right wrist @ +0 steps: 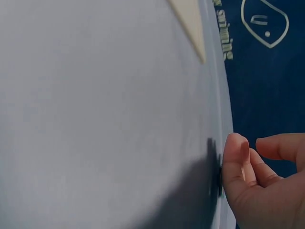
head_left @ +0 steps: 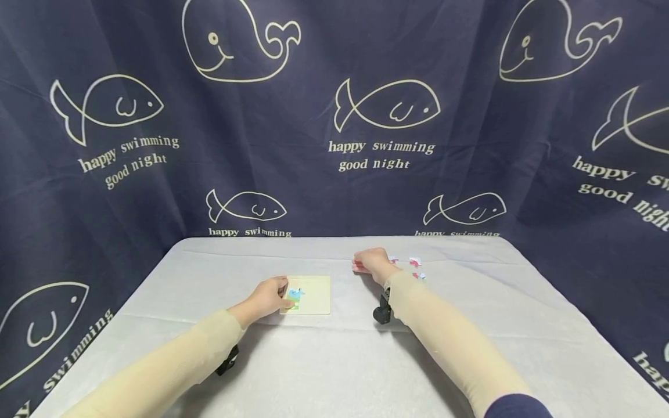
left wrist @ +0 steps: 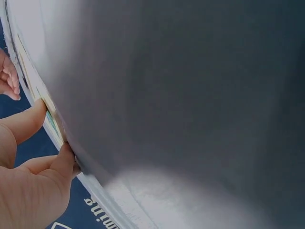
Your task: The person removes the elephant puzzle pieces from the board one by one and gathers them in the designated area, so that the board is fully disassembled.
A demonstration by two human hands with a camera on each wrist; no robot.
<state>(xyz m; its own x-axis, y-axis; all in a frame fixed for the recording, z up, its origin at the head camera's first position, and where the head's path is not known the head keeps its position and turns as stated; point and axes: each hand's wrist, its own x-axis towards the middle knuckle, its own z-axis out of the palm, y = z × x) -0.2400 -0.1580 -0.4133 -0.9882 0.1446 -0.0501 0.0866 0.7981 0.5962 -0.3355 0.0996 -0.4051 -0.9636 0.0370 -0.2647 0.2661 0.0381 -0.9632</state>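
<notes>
A pale, thin puzzle board [head_left: 316,295] lies on the table in the head view, with blue and green puzzle pieces [head_left: 295,295] filling part of its left side. My left hand [head_left: 266,297] pinches the board's left edge, thumb over the pieces. The left wrist view shows those fingers at the board's rim. Farther right and back, my right hand [head_left: 373,264] is low over the table, near loose puzzle pieces [head_left: 415,261]. In the right wrist view its thumb and forefinger stand apart with nothing visible between them; a dark flat edge [right wrist: 220,181] shows beside the thumb.
The table [head_left: 334,366] has a light grey cloth with faint creases. Another loose piece [head_left: 419,276] lies just right of my right wrist. Behind the table hangs a dark blue curtain [head_left: 313,116] with white fish drawings. Each wrist wears a black camera mount [head_left: 383,310].
</notes>
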